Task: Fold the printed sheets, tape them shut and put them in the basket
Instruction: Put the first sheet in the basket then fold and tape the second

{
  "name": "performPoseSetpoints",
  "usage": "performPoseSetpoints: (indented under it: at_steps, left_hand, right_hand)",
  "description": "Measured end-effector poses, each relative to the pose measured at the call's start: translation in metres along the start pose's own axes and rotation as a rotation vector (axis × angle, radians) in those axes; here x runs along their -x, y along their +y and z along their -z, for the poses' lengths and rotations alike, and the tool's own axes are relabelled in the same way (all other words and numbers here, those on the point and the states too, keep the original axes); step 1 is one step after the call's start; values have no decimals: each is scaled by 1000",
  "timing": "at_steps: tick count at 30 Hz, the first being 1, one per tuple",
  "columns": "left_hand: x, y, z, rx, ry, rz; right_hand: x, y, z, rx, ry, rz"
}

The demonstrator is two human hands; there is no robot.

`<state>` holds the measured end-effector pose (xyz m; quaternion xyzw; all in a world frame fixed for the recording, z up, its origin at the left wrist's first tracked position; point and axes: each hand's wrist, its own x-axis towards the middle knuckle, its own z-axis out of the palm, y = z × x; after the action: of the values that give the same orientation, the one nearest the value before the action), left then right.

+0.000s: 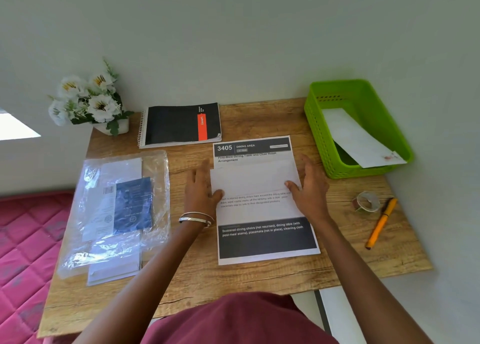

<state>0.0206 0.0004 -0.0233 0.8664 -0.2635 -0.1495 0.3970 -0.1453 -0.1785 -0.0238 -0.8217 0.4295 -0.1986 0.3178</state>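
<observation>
A folded white sheet (253,178) lies across a flat printed sheet (265,235) headed "3405 DINING AREA" in the middle of the wooden table (259,273). My left hand (201,187) holds the folded sheet's left end, thumb on its lower corner. At its right end sits my right hand (310,185), thumb pressing the lower right corner. A green basket (324,135) stands at the back right with one folded, taped sheet (355,138) lying in it. A roll of clear tape (366,201) rests on the table to the right.
An orange pen (381,222) lies beside the tape. A black spiral notebook (181,124) sits at the back, a pot of white flowers (88,100) at the back left. A clear plastic bag of papers (117,211) covers the left side. Left of the table is a pink mattress (23,239).
</observation>
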Motion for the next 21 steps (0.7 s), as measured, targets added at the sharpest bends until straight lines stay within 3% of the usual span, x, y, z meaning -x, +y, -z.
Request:
performPoseSetpoints:
  at_steps: [4,7,10,16,21]
  left_hand:
    - [-2,-6,-3,-146,-38,-131]
    - [-6,-7,-4,-418,-109,-300]
    - [-4,-3,-4,-616,-262,-297]
    - [-4,-4,5,-718,-348,-343]
    - [-13,-2,7,-798,-370,-396]
  right_hand:
    - [2,-13,-7,352,-77,163]
    - [6,-26,-19,429,-286,354]
    - [11,-36,-34,486,-430,482]
    - [0,-26,-21,590,-485,441]
    - [-17,7,8,681,-410,375]
